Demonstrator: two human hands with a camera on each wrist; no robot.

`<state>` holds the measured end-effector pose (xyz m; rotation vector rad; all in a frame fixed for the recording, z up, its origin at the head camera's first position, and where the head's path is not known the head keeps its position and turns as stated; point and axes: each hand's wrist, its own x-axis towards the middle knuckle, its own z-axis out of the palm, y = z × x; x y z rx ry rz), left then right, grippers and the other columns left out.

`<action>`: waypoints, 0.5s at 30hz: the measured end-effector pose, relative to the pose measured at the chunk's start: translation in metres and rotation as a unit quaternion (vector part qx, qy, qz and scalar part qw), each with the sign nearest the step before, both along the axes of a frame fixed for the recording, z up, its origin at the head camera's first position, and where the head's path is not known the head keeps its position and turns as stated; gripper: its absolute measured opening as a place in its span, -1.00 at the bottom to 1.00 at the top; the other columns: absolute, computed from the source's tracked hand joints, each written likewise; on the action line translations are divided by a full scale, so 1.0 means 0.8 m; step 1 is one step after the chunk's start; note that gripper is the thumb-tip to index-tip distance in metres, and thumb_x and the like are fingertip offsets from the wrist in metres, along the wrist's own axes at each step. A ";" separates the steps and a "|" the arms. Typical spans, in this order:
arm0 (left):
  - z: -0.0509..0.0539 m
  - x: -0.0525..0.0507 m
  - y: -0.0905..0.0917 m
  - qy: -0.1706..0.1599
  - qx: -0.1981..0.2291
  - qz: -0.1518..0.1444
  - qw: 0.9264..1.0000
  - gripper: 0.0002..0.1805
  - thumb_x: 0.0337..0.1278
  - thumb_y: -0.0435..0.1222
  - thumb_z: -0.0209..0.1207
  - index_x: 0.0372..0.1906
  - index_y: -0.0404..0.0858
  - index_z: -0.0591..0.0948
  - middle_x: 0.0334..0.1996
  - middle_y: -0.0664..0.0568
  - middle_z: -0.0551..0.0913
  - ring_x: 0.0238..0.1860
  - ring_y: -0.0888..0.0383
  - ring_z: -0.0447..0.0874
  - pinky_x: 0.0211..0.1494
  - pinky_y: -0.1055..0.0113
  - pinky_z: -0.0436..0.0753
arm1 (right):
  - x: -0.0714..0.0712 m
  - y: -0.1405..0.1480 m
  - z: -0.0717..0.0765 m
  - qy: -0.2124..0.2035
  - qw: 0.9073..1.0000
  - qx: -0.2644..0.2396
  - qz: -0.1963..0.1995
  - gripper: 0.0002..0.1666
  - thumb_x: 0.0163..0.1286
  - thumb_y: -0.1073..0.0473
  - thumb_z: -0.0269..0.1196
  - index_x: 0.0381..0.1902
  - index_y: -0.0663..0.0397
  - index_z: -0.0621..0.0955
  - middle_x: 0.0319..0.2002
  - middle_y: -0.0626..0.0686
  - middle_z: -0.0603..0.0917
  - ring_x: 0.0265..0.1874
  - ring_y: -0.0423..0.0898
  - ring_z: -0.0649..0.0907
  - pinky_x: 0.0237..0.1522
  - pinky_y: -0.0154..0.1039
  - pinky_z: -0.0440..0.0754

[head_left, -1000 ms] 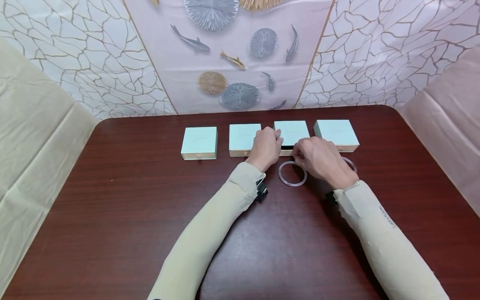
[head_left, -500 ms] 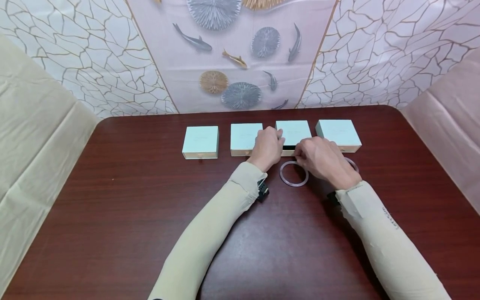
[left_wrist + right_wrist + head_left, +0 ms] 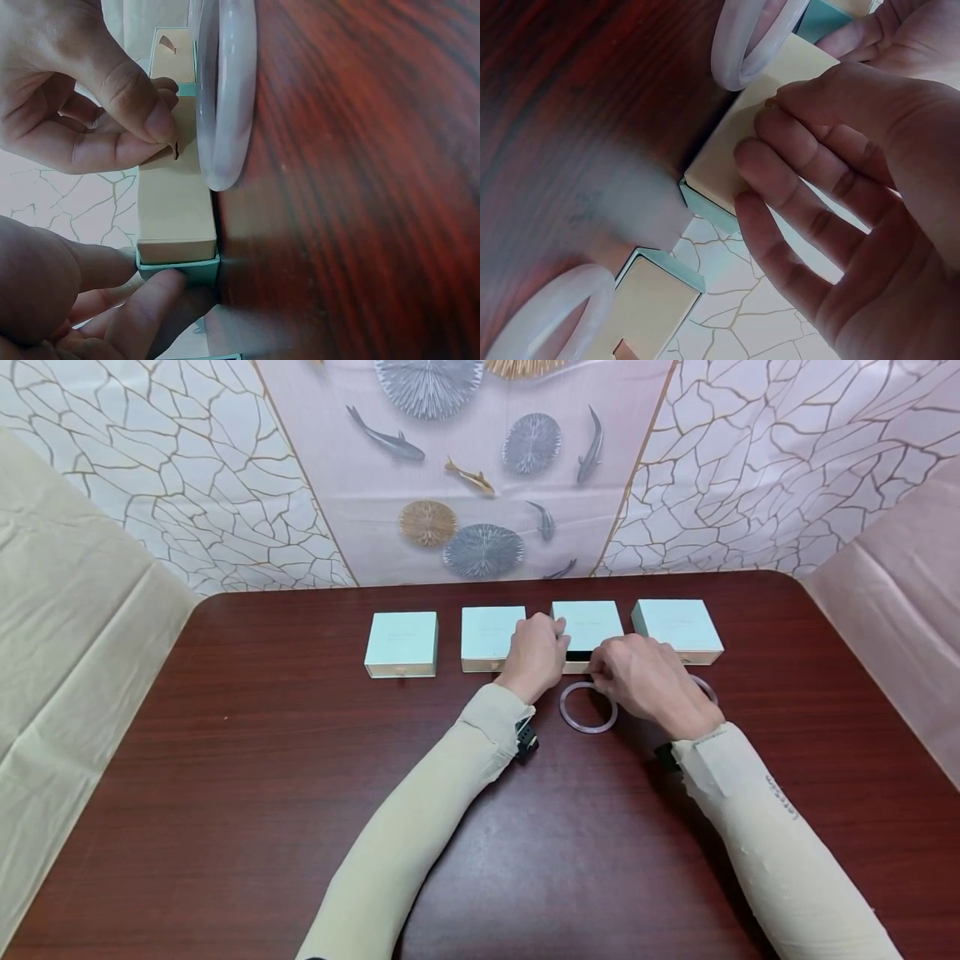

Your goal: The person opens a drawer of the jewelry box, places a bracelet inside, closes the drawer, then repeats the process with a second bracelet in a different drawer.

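Note:
Third from the left in the row, a mint-green drawer box has its beige drawer pulled partly out, and a dark strip shows behind the drawer front. My left hand grips this box by its left side, with thumb and fingers around the sleeve in the left wrist view. My right hand pinches the small pull tab on the drawer front between thumb and index finger. Just before the drawer lies a pale lilac bangle. The inside of the drawer is mostly hidden.
Other mint-green boxes stand in the same row: one far left, one beside my left hand, one at the right. A second bangle lies partly behind my right hand. Patterned cloth hangs behind the dark table.
The head view has shifted slightly. Both hands keep their places at the box, and the drawer shows no clear movement.

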<state>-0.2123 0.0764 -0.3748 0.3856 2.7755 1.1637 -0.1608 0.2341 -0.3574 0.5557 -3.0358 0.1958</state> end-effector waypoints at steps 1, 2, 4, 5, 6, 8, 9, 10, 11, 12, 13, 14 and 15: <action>0.000 0.000 0.000 -0.001 0.001 -0.001 1.000 -0.46 0.56 -0.24 0.06 -0.72 -0.15 0.50 -0.73 0.02 0.44 -0.72 0.15 0.34 -0.58 0.42 0.27 | 0.000 0.000 0.000 0.000 1.000 0.000 0.000 -0.81 0.21 0.36 0.31 -0.48 -0.03 0.73 -0.47 -0.04 0.71 -0.48 -0.06 0.63 -0.49 0.01 0.59; 0.000 0.000 0.000 -0.003 0.002 -0.001 1.000 -0.46 0.56 -0.24 0.06 -0.72 -0.15 0.50 -0.73 0.02 0.44 -0.72 0.15 0.33 -0.59 0.42 0.27 | 0.000 0.000 -0.001 0.001 1.000 0.001 0.000 -0.81 0.21 0.37 0.31 -0.49 -0.04 0.73 -0.47 -0.04 0.71 -0.48 -0.06 0.63 -0.49 0.00 0.58; 0.000 0.000 0.000 -0.006 0.003 -0.002 1.000 -0.45 0.56 -0.24 0.06 -0.73 -0.15 0.47 -0.75 0.02 0.41 -0.74 0.15 0.31 -0.60 0.42 0.26 | 0.000 0.000 -0.001 0.002 1.000 0.001 -0.001 -0.80 0.20 0.37 0.30 -0.50 -0.04 0.73 -0.48 -0.05 0.70 -0.49 -0.07 0.62 -0.50 -0.01 0.58; 0.000 0.001 -0.001 -0.006 0.005 -0.003 1.000 -0.44 0.56 -0.23 0.05 -0.74 -0.15 0.46 -0.76 0.03 0.39 -0.74 0.15 0.30 -0.60 0.42 0.25 | 0.000 0.000 -0.001 0.003 1.000 0.001 -0.001 -0.80 0.20 0.37 0.30 -0.50 -0.05 0.72 -0.49 -0.05 0.70 -0.50 -0.07 0.61 -0.50 -0.02 0.57; 0.000 0.001 -0.001 -0.007 0.005 -0.002 1.000 -0.43 0.57 -0.23 0.05 -0.75 -0.14 0.43 -0.77 0.04 0.37 -0.75 0.15 0.29 -0.61 0.43 0.24 | 0.000 0.000 -0.001 0.003 1.000 0.001 -0.002 -0.79 0.20 0.37 0.30 -0.50 -0.05 0.72 -0.49 -0.05 0.70 -0.50 -0.08 0.61 -0.51 -0.03 0.57; 0.000 0.001 -0.001 -0.007 0.006 -0.002 1.000 -0.41 0.57 -0.23 0.05 -0.77 -0.13 0.39 -0.80 0.05 0.33 -0.75 0.16 0.28 -0.62 0.43 0.24 | 0.000 -0.001 -0.001 0.003 1.000 0.000 -0.003 -0.79 0.20 0.37 0.30 -0.50 -0.05 0.72 -0.49 -0.06 0.69 -0.50 -0.08 0.60 -0.52 -0.05 0.56; 0.000 0.001 -0.001 -0.007 0.006 -0.002 1.000 -0.41 0.57 -0.23 0.05 -0.77 -0.13 0.37 -0.81 0.05 0.32 -0.75 0.16 0.27 -0.62 0.43 0.23 | 0.000 -0.001 -0.001 0.002 1.000 0.001 -0.003 -0.79 0.20 0.38 0.30 -0.50 -0.05 0.72 -0.49 -0.06 0.69 -0.51 -0.08 0.60 -0.52 -0.06 0.55; 0.000 0.001 -0.001 -0.007 0.005 -0.001 1.000 -0.40 0.57 -0.22 0.05 -0.77 -0.13 0.36 -0.80 0.03 0.33 -0.76 0.16 0.27 -0.62 0.43 0.23 | 0.000 -0.001 0.000 0.000 1.000 0.002 -0.003 -0.78 0.20 0.38 0.30 -0.50 -0.05 0.72 -0.49 -0.06 0.69 -0.51 -0.08 0.60 -0.53 -0.06 0.55; 0.000 0.001 -0.001 -0.007 0.005 -0.001 1.000 -0.40 0.57 -0.22 0.05 -0.77 -0.13 0.36 -0.78 0.00 0.36 -0.76 0.16 0.27 -0.62 0.43 0.23 | 0.000 -0.001 0.000 -0.001 1.000 0.002 -0.002 -0.78 0.20 0.38 0.30 -0.50 -0.05 0.72 -0.49 -0.05 0.69 -0.51 -0.08 0.60 -0.53 -0.06 0.54; 0.000 0.001 -0.001 -0.008 0.004 -0.001 1.000 -0.41 0.57 -0.22 0.05 -0.77 -0.13 0.37 -0.75 -0.04 0.42 -0.75 0.15 0.27 -0.62 0.43 0.22 | 0.000 -0.001 0.000 -0.003 1.000 0.002 -0.002 -0.78 0.20 0.38 0.29 -0.50 -0.05 0.72 -0.49 -0.05 0.69 -0.51 -0.08 0.59 -0.53 -0.06 0.54; 0.000 0.001 0.000 -0.007 0.004 -0.001 1.000 -0.41 0.57 -0.23 0.05 -0.77 -0.14 0.39 -0.66 -0.06 0.56 -0.75 0.16 0.28 -0.61 0.43 0.23 | 0.001 -0.001 0.000 -0.004 1.000 0.002 -0.002 -0.78 0.20 0.39 0.29 -0.51 -0.04 0.72 -0.50 -0.05 0.69 -0.51 -0.08 0.59 -0.54 -0.06 0.53; 0.000 0.001 0.000 -0.008 0.001 -0.002 1.000 -0.42 0.57 -0.22 0.05 -0.76 -0.15 0.41 -0.57 -0.10 0.63 -0.74 0.16 0.28 -0.61 0.43 0.23 | 0.001 -0.001 0.001 -0.005 1.000 0.003 -0.002 -0.77 0.19 0.39 0.28 -0.51 -0.04 0.72 -0.50 -0.05 0.68 -0.52 -0.08 0.58 -0.54 -0.06 0.53; 0.000 0.000 0.000 -0.008 -0.001 -0.003 1.000 -0.43 0.57 -0.22 0.05 -0.74 -0.16 0.45 -0.43 -0.11 0.72 -0.74 0.16 0.29 -0.60 0.43 0.24 | 0.001 -0.001 0.001 -0.006 1.000 0.003 -0.003 -0.77 0.19 0.39 0.28 -0.52 -0.04 0.72 -0.51 -0.05 0.67 -0.52 -0.08 0.57 -0.54 -0.06 0.53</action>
